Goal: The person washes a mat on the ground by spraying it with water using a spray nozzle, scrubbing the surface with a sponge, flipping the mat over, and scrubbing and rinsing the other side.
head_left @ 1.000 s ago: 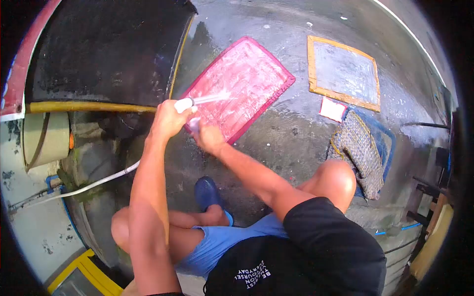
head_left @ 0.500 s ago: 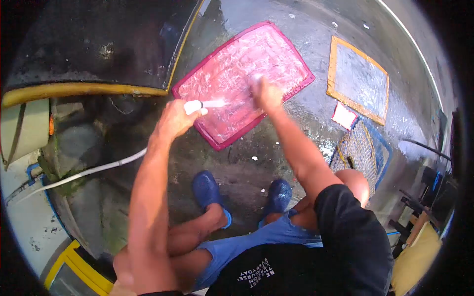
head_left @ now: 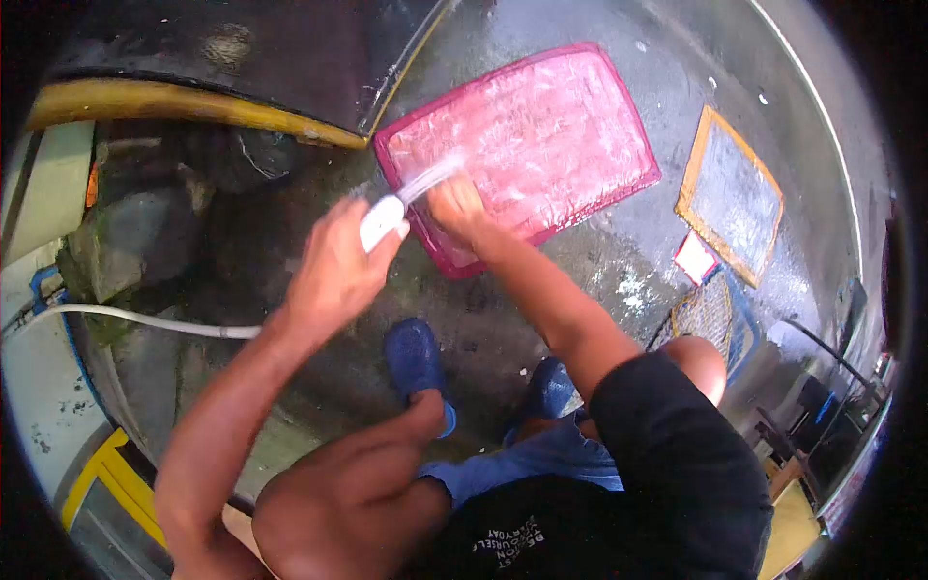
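My left hand (head_left: 336, 261) is closed around a white spray nozzle (head_left: 384, 222), and water shoots from it toward the upper right. A white hose (head_left: 184, 327) runs away to the left behind my wrist. Wet, pink and streaked with white, a rectangular mat (head_left: 541, 126) with a darker pink border lies on the floor before me. My right hand (head_left: 456, 205) is down at the mat's left end, close to the water jet. Its fingers look curled and partly blurred; what they hold, if anything, is hidden.
A yellow-edged dark panel (head_left: 222, 104) stands at upper left. Right of the mat lie an orange-bordered grey mat (head_left: 733, 193), a small red-edged white piece (head_left: 696, 257) and a patterned mat (head_left: 704, 314). Blue clogs (head_left: 414, 353) are on my feet; the floor is wet.
My right hand has swept left and a little down across the mat, from its middle to its left end. My left hand has drawn back slightly, still spraying. The whole view has shifted.
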Action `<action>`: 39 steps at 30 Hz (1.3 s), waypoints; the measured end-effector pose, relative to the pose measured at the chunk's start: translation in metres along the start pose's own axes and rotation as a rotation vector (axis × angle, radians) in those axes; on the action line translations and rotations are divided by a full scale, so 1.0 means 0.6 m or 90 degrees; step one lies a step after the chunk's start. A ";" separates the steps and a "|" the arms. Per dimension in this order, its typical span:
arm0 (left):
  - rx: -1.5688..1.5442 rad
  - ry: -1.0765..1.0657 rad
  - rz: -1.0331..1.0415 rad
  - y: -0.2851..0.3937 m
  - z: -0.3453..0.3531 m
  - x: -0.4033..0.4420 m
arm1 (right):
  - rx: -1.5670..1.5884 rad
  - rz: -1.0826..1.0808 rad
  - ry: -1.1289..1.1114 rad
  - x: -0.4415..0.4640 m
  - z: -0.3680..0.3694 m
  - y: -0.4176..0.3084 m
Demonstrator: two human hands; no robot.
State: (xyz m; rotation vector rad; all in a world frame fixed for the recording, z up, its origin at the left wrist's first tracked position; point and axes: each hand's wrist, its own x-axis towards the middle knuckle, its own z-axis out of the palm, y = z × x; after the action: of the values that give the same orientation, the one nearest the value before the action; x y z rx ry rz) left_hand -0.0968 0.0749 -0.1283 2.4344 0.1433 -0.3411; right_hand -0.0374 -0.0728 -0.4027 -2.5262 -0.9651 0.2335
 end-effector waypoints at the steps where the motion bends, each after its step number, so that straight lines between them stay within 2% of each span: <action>1: 0.003 0.023 -0.011 -0.007 0.006 -0.018 | 0.005 -0.027 0.006 -0.040 0.000 -0.003; 2: -0.007 0.051 0.002 -0.024 0.019 -0.034 | 0.082 -0.009 0.008 -0.090 -0.031 -0.020; 3: -0.016 0.079 0.017 -0.046 0.036 -0.042 | 0.049 -0.038 0.091 -0.132 0.003 -0.018; 4: -0.039 0.081 -0.031 -0.061 0.055 -0.048 | 0.023 -0.023 -0.060 -0.146 -0.026 -0.023; 7: -0.109 0.041 -0.094 -0.085 0.084 -0.061 | 0.055 -0.065 -0.047 -0.074 -0.020 0.000; 8: -0.092 0.049 -0.072 -0.093 0.088 -0.063 | -0.036 -0.183 0.078 -0.022 0.016 0.023; 10: -0.103 0.070 -0.054 -0.089 0.083 -0.064 | -0.095 -0.091 0.020 0.100 -0.010 0.003; 11: -0.105 0.076 -0.048 -0.084 0.078 -0.068 | -0.088 -0.040 0.064 0.157 0.034 0.014; 12: -0.106 0.090 -0.033 -0.083 0.075 -0.070 | -0.023 -0.040 0.120 0.195 0.024 0.011; 13: -0.112 0.095 -0.037 -0.080 0.070 -0.068 | -0.026 0.013 0.114 0.211 0.030 0.001; 15: -0.136 0.095 -0.039 -0.069 0.063 -0.067 | -0.036 0.059 0.047 0.174 0.042 -0.024; 17: -0.122 0.103 -0.054 -0.072 0.056 -0.053 | 0.114 0.067 0.044 0.072 0.049 -0.053; 19: -0.080 0.117 -0.052 -0.092 0.062 -0.039 | 0.009 -0.134 -0.045 -0.054 0.022 -0.059; 21: -0.071 0.141 -0.045 -0.091 0.065 -0.019 | -0.090 -0.175 0.071 -0.041 0.016 -0.030; 23: -0.063 0.151 -0.042 -0.081 0.071 -0.007 | -0.070 -0.071 -0.040 0.042 0.020 0.017; 24: -0.079 0.136 -0.075 -0.064 0.063 -0.003 | -0.170 -0.001 0.013 0.102 0.008 0.033; 26: -0.086 0.148 -0.056 -0.058 0.055 -0.008 | -0.152 0.180 0.227 0.200 0.007 0.046; 29: -0.094 0.145 -0.042 -0.053 0.046 -0.009 | 0.050 0.269 0.099 0.218 0.029 -0.016; 30: -0.089 0.139 -0.044 -0.052 0.046 -0.007 | -0.041 0.189 0.197 0.211 0.134 -0.018; 32: -0.089 0.136 -0.045 -0.053 0.048 -0.001 | -0.062 0.087 0.232 0.190 0.200 0.000; 34: -0.096 0.141 -0.051 -0.063 0.051 0.000 | 0.085 0.047 0.109 0.168 0.071 0.016; 36: -0.116 0.142 -0.083 -0.066 0.043 -0.004 | 0.087 0.339 0.017 0.193 -0.040 0.056; 37: -0.125 0.139 -0.101 -0.070 0.039 -0.009 | 0.134 0.412 0.208 0.217 -0.019 0.085; 39: -0.090 0.139 -0.094 -0.081 0.046 -0.014 | 0.060 0.364 0.096 0.207 -0.030 0.021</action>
State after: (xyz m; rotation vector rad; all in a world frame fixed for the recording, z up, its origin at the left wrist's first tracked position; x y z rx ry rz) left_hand -0.1200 0.0948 -0.1758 2.3201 0.4298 -0.1233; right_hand 0.0677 -0.0043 -0.3926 -2.6270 -0.1539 0.2407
